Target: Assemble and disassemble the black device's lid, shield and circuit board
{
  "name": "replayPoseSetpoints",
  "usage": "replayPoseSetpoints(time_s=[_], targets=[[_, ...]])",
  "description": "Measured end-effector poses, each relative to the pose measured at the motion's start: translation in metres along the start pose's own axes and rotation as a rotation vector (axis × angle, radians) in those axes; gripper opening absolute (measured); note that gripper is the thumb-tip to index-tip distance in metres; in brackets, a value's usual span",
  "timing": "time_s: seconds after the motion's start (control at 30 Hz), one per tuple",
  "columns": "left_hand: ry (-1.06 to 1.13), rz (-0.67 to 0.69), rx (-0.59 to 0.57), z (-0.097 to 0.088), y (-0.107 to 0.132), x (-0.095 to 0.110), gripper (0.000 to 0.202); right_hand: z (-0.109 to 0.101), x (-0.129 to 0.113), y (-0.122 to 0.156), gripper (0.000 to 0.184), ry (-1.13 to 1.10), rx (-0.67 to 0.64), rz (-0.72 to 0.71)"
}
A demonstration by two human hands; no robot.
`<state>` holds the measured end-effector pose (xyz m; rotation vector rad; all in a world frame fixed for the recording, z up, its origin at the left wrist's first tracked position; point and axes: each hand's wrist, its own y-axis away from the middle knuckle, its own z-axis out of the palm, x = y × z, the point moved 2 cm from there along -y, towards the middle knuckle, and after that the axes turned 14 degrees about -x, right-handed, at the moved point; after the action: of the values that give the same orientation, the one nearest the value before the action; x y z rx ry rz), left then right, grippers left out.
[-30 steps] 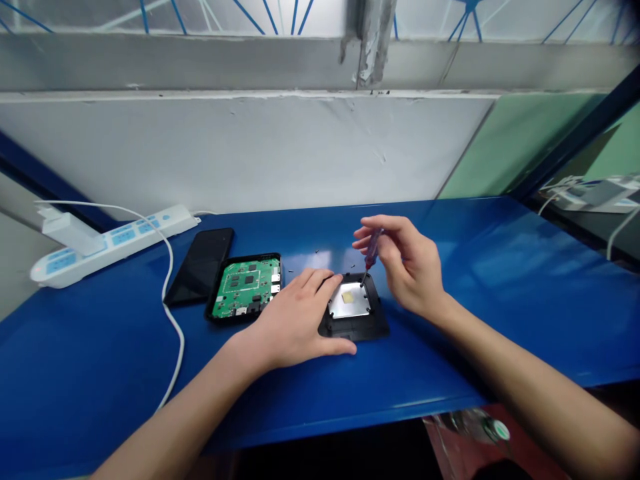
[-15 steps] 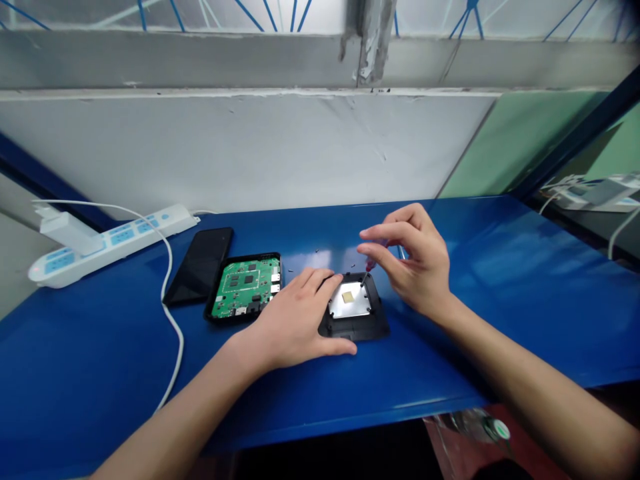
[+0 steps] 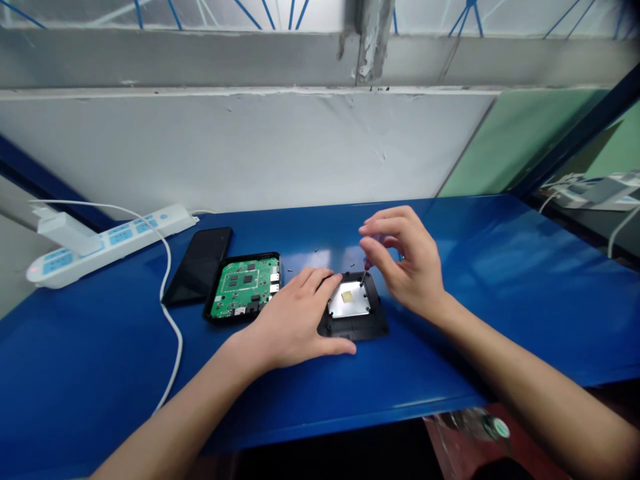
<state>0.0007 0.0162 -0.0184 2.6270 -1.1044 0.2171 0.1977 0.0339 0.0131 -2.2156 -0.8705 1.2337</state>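
Note:
A black plastic cover (image 3: 357,328) lies on the blue table with a silver metal plate (image 3: 357,305) on it; a tan square pad (image 3: 347,297) sits mid-plate. My left hand (image 3: 295,320) spans the cover's left side, fingers at its upper edge and thumb along its lower edge, holding it down. My right hand (image 3: 413,267) pinches a small screwdriver (image 3: 367,264) with a reddish-purple handle, mostly hidden by the fingers. Its thin shaft points down to the plate's upper right corner. Left of my left hand lies an open black case (image 3: 207,315) holding a green circuit board (image 3: 231,283).
A black phone (image 3: 199,267) lies against the case. Behind it stands a white power strip (image 3: 135,235) with a plugged-in adapter (image 3: 67,232); a white cable (image 3: 176,327) curves down the table (image 3: 450,373). Small loose screws (image 3: 316,251) lie behind the cover. A bottle (image 3: 493,427) is below the table edge.
My right hand's fingers have shifted slightly around the screwdriver handle, the thumb and index finger a bit more curled. The left hand and the cover stay in place.

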Motion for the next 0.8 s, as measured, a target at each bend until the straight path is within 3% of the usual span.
replayPoseSetpoints(time_s=[0.17,0.33,0.5,0.6,0.8], targets=[[0.006,0.009,0.022,0.0014,-0.0004,-0.0012,0.098,0.0015,-0.0003,-0.0001,0.016,0.019,0.046,0.030],[0.026,0.005,0.013,0.0015,-0.0005,-0.0016,0.098,0.0024,0.0013,0.0035,0.027,-0.072,-0.010,0.089],[0.032,0.013,0.019,0.0009,-0.0004,-0.0007,0.098,0.0008,0.0007,0.0031,0.022,-0.051,-0.041,0.056],[0.032,0.011,0.020,0.0010,0.0000,-0.0009,0.096,0.0000,0.0006,0.0011,0.013,0.007,-0.014,0.024],[0.035,0.011,0.019,0.0013,0.0000,-0.0013,0.096,-0.0019,0.0009,-0.0015,0.013,0.041,0.045,0.017]])
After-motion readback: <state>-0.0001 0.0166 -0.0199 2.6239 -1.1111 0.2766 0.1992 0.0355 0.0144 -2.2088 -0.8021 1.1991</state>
